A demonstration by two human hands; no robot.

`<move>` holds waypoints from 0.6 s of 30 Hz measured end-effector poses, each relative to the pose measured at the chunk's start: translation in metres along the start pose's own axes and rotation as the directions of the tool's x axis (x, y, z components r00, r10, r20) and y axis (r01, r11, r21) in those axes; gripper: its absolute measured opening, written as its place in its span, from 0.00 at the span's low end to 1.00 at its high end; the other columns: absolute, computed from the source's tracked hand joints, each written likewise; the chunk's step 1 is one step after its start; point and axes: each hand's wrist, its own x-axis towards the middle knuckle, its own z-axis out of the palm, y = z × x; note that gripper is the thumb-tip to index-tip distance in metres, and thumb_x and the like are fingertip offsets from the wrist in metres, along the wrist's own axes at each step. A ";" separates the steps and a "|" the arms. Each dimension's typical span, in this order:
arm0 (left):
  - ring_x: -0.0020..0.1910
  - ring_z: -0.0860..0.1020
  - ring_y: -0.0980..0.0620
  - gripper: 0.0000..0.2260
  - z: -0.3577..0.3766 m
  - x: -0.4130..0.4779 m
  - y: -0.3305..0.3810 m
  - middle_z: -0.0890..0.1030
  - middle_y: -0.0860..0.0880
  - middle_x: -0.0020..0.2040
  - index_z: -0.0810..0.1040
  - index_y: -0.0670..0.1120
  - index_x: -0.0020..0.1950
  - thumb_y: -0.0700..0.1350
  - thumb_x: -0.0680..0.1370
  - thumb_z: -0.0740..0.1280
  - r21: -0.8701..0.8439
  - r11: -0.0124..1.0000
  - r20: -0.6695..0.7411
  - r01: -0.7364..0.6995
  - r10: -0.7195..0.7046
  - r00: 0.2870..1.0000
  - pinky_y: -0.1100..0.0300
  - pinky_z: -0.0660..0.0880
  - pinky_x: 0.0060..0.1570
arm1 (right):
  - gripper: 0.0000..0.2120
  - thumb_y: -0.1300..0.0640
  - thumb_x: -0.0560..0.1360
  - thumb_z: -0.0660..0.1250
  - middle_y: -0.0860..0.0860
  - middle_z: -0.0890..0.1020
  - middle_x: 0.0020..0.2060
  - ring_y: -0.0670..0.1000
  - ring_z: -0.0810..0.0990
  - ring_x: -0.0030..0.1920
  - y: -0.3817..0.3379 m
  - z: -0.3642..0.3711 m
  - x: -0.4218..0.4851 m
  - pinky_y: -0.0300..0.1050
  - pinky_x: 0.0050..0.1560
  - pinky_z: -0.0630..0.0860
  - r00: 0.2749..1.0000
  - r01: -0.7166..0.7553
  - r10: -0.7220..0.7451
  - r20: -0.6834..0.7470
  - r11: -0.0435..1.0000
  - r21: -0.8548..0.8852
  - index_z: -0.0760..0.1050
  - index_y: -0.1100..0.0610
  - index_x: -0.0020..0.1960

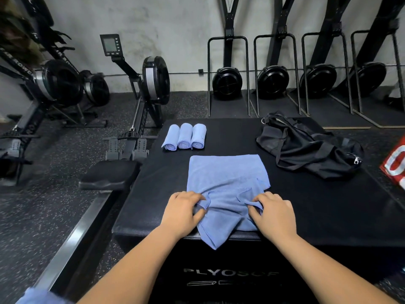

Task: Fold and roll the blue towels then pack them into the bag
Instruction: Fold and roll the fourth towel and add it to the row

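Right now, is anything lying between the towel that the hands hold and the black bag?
Nothing visible. Only bare box top separates the flat towel from the bag at the back right. The three rolled towels lie at the back left, off that path.

Red-and-white item (395, 165) is cut off by the right edge, unidentifiable. Blue blur (35, 296) at bottom-left corner (also cropped). Box lettering (230, 272) fades out rightward; bag (306, 148) opening lost in its own folds.

A single head-worn wide-angle camera looks forward and down, close above the black box (317, 205).
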 end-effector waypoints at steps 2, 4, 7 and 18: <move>0.48 0.76 0.58 0.10 -0.001 -0.010 0.000 0.80 0.61 0.47 0.81 0.60 0.54 0.58 0.80 0.63 0.047 0.998 -0.039 -0.037 0.038 0.998 0.57 0.68 0.64 | 0.12 0.42 0.76 0.68 0.45 0.74 0.34 0.52 0.75 0.39 -0.001 -0.007 -0.009 0.52 0.42 0.70 1.000 -0.022 0.022 -0.010 1.000 -0.013 0.76 0.47 0.37; 0.43 0.73 0.57 0.13 -0.004 -0.015 0.002 0.79 0.60 0.41 0.80 0.56 0.46 0.59 0.83 0.59 0.049 0.999 -0.066 -0.024 0.027 0.997 0.56 0.71 0.60 | 0.18 0.41 0.79 0.65 0.45 0.73 0.31 0.52 0.76 0.37 -0.002 -0.014 -0.014 0.53 0.42 0.72 0.996 -0.086 0.086 -0.015 0.996 0.024 0.73 0.48 0.34; 0.44 0.73 0.51 0.17 -0.008 -0.014 0.004 0.78 0.57 0.40 0.81 0.52 0.43 0.57 0.84 0.59 -0.104 0.992 -0.113 0.072 -0.084 0.990 0.52 0.73 0.50 | 0.16 0.43 0.82 0.64 0.46 0.78 0.35 0.54 0.78 0.38 0.001 -0.021 -0.008 0.53 0.45 0.75 0.970 -0.241 0.245 0.014 0.940 0.243 0.75 0.50 0.39; 0.35 0.77 0.58 0.07 -0.036 0.034 0.003 0.82 0.54 0.35 0.82 0.54 0.44 0.52 0.80 0.72 -0.530 0.737 -0.091 0.419 -0.540 0.836 0.62 0.72 0.39 | 0.04 0.49 0.77 0.74 0.45 0.83 0.35 0.50 0.82 0.43 0.012 -0.044 0.069 0.45 0.46 0.71 0.900 -0.403 0.416 0.129 0.685 0.607 0.84 0.48 0.47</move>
